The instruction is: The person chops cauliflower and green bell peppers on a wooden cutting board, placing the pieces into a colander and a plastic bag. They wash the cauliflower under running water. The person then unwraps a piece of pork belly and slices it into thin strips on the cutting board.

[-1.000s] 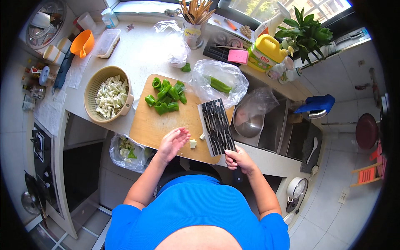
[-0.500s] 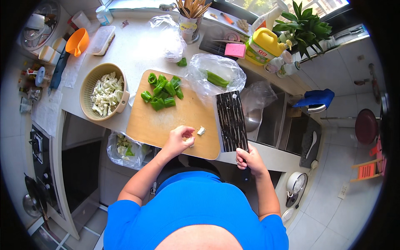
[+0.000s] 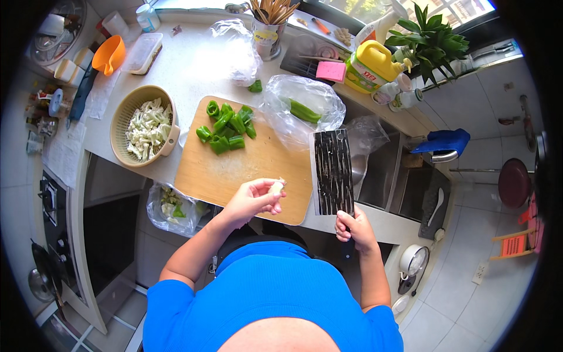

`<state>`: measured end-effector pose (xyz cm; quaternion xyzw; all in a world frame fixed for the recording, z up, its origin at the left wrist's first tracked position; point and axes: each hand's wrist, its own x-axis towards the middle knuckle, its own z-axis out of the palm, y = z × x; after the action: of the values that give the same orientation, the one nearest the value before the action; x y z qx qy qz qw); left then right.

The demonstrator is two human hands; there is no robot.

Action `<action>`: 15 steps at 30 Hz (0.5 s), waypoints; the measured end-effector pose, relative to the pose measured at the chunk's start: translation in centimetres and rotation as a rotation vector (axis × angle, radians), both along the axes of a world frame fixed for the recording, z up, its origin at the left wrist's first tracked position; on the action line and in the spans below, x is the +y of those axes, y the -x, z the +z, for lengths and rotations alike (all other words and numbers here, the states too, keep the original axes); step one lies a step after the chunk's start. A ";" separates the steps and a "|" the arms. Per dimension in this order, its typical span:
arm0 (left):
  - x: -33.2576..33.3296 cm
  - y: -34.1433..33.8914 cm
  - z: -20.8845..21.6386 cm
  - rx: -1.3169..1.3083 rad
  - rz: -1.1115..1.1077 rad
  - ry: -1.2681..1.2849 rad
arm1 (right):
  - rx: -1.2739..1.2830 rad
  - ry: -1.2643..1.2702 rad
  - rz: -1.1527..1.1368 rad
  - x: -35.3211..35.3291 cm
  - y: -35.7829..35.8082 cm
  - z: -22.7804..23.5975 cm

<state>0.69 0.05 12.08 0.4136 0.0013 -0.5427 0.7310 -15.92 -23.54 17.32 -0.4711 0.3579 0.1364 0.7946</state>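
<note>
My left hand [image 3: 253, 200] pinches a small whitish piece like a garlic clove [image 3: 277, 186] just above the wooden cutting board [image 3: 202, 161]. A wide cleaver [image 3: 332, 171] with a dark streaked blade is gripped by its handle in my right hand [image 3: 355, 229]. Its blade points away from me, beside the board's right edge. Cut green pepper pieces [image 3: 226, 128] lie in a heap on the far left of the board. A clear plastic bag [image 3: 275, 100] with a whole green pepper [image 3: 305, 110] in it rests at the board's far right corner.
Left of the board stands a beige colander [image 3: 120, 132] of cauliflower pieces. A bag of vegetable scraps [image 3: 170, 211] hangs below the counter edge. The sink [image 3: 378, 185] is to the right. Behind are a pink sponge [image 3: 331, 71], a yellow detergent bottle [image 3: 370, 67] and a chopstick holder [image 3: 267, 38].
My left hand has picked up the whitish piece from the board and lifted it a little. The cleaver has shifted slightly right and stands straighter.
</note>
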 end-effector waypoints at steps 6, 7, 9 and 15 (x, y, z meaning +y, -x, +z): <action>1.5 -0.1 8.2 -0.055 -0.082 0.111 | -0.020 0.010 -0.001 -0.4 0.3 0.3; 1.5 0.1 9.0 -0.116 -0.062 0.107 | -0.027 0.004 -0.001 -0.4 0.4 0.2; 1.8 0.2 10.4 -0.187 -0.057 0.067 | -0.031 0.009 -0.001 -0.4 0.4 0.1; 2.5 0.4 11.3 -0.313 -0.143 0.096 | -0.032 0.023 0.014 -0.1 0.3 0.5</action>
<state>0.32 2.59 23.39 0.4566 -0.1679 -0.5218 0.7008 -16.21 -23.60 17.77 -0.4847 0.3435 0.1304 0.7938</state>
